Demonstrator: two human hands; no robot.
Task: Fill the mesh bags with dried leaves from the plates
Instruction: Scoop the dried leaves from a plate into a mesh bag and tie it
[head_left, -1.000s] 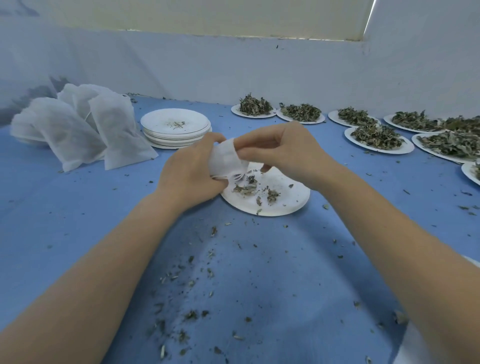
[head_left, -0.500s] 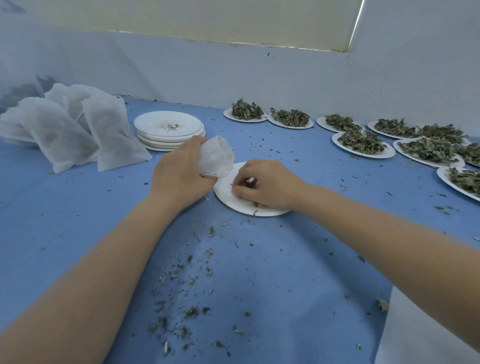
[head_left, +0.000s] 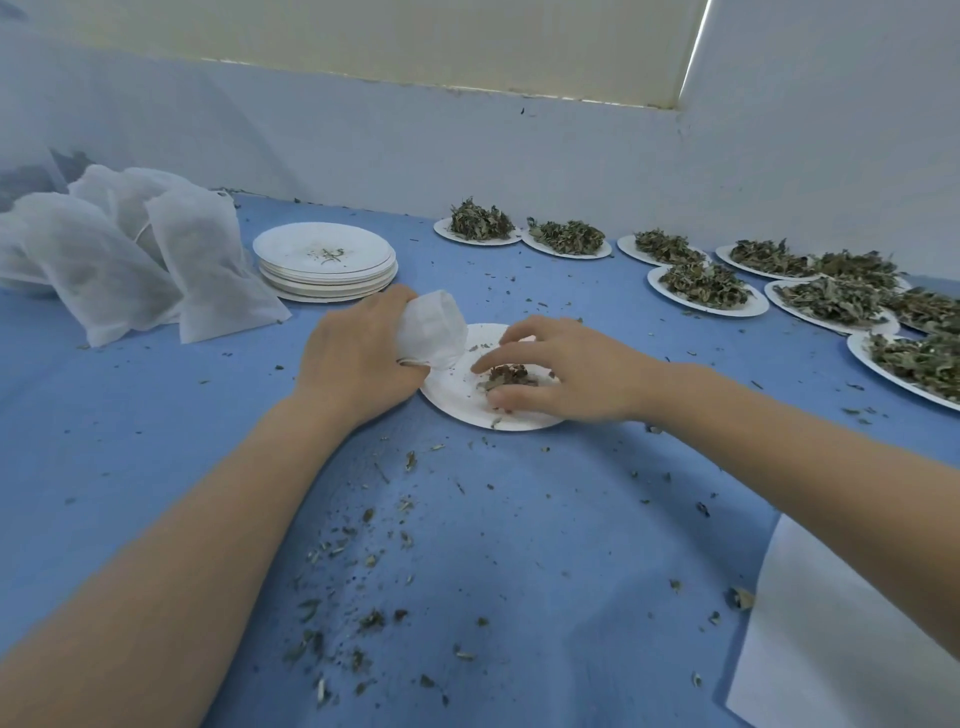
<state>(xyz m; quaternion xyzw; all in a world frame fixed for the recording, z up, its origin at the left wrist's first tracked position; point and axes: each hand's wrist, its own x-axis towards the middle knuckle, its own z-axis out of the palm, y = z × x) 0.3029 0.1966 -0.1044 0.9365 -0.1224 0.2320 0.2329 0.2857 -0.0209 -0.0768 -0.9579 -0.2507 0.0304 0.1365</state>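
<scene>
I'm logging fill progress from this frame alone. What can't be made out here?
- How full the mesh bag is: head view, its mouth sits behind the left hand.
- Plates of dried leaves at far right: cut off by the frame edge.
- Plate stack count: rims too fine.

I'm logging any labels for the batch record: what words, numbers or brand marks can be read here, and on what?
None. The mesh bag in the left hand, the filled bags, the stacked plates, the plate under the right hand and the blue cloth show no print.
</scene>
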